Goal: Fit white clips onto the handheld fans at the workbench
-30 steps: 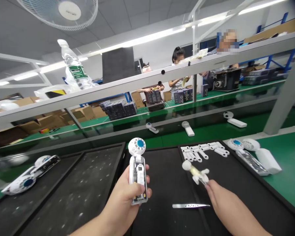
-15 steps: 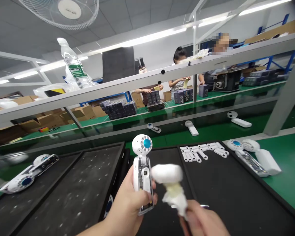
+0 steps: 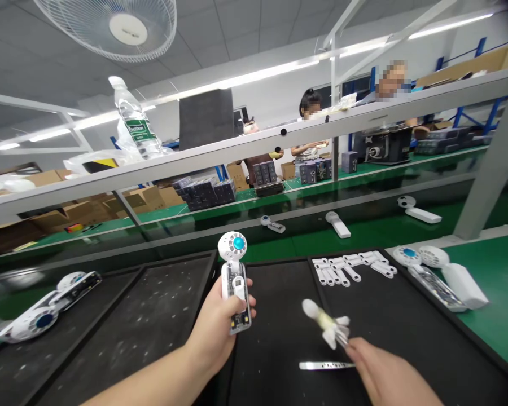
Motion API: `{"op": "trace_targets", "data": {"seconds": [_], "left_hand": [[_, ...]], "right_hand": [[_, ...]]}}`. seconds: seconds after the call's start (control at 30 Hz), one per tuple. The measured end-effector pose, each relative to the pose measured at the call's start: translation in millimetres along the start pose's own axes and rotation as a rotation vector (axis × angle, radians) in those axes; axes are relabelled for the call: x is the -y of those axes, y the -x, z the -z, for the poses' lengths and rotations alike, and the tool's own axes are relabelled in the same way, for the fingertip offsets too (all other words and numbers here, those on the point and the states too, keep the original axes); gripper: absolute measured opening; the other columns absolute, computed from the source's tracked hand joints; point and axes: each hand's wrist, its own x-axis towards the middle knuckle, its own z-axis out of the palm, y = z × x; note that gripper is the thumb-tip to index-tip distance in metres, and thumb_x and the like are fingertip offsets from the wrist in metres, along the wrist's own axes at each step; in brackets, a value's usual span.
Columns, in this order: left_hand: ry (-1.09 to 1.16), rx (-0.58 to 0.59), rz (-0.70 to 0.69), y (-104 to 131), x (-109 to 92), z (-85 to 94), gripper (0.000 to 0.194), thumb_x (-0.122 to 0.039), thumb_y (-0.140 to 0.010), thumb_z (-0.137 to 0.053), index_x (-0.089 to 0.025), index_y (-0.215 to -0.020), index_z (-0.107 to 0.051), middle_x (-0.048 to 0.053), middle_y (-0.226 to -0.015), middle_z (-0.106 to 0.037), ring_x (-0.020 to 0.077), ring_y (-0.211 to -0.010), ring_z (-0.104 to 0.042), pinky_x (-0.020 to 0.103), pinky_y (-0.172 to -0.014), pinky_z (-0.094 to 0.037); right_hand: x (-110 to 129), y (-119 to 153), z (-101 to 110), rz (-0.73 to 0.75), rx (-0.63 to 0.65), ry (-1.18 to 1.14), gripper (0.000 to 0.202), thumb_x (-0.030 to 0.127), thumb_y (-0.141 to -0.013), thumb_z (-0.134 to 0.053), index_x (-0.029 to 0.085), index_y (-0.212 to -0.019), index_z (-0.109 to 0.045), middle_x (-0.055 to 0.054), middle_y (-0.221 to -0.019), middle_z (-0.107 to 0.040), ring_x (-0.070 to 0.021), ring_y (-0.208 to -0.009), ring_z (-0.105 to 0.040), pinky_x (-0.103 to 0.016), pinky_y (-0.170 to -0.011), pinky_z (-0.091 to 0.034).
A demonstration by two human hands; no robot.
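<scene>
My left hand (image 3: 220, 321) is wrapped round a white handheld fan (image 3: 234, 282), held upright with its round head and blue hub on top. The fan's handle is open at the front, showing internal parts, and my thumb presses on a white piece there. In my right hand (image 3: 383, 369) is a stick with a padded white tip (image 3: 322, 318), bound with something yellowish and with loose white ends. It is apart from the fan, to its right. Below it, a pale metal strip with holes (image 3: 325, 366) lies on the black tray (image 3: 275, 344), close to my right fingers.
Several white slim covers (image 3: 342, 268) lie at the tray's far side. Opened fan parts (image 3: 436, 276) rest at the right, and more fans (image 3: 42, 318) at the left. Several fans (image 3: 337, 224) lie on the green belt beyond. A shelf rail (image 3: 237, 148) crosses ahead; co-workers stand behind it.
The padded stick has moved away from the fan, to the right and down, turning its tip. My left hand has shifted slightly left and up with the fan. The view has tilted a little.
</scene>
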Motion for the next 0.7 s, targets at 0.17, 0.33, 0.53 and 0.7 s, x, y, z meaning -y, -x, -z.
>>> {"op": "trace_targets", "data": {"seconds": [0.17,0.33,0.53,0.7], "left_hand": [[-0.022,0.118,0.016,-4,-5,2.1,0.045,-0.033,-0.074,-0.080,-0.019,-0.112,-0.059,0.010,-0.120,-0.062,0.0223,-0.095,-0.063,0.033,-0.072,-0.057],[0.011,0.245,0.012,12,1,-6.5,0.061,-0.033,-0.062,-0.089,-0.022,-0.114,-0.058,0.001,-0.086,-0.062,0.0164,-0.071,-0.060,0.036,-0.067,-0.057],[-0.057,0.271,0.000,20,8,-14.7,0.049,-0.049,-0.070,-0.081,-0.019,-0.099,-0.057,0.001,-0.078,-0.060,0.0149,-0.062,-0.059,0.031,-0.058,-0.054],[-0.145,0.204,0.072,27,1,-26.6,0.043,-0.034,-0.067,-0.081,-0.018,-0.096,-0.054,0.002,-0.084,-0.060,0.0135,-0.062,-0.058,0.028,-0.058,-0.050]], "right_hand": [[-58,-11,3,-0.335,0.241,0.135,0.042,0.036,-0.097,-0.022,0.023,-0.093,-0.062,-0.010,-0.086,-0.074,-0.0309,-0.080,-0.072,-0.042,-0.071,-0.052],[-55,-9,15,-0.460,0.403,0.161,0.044,0.033,-0.099,-0.016,0.022,-0.103,-0.059,-0.012,-0.099,-0.073,-0.0344,-0.093,-0.069,-0.047,-0.082,-0.048],[-57,-11,14,-0.478,0.378,0.149,0.034,0.037,-0.098,-0.027,0.023,-0.100,-0.058,-0.011,-0.092,-0.074,-0.0357,-0.088,-0.071,-0.044,-0.075,-0.048],[-29,3,18,-0.300,0.067,-0.051,0.036,0.042,-0.099,-0.026,0.027,-0.087,-0.056,-0.006,-0.080,-0.074,-0.0270,-0.074,-0.072,-0.031,-0.055,-0.048]]}}
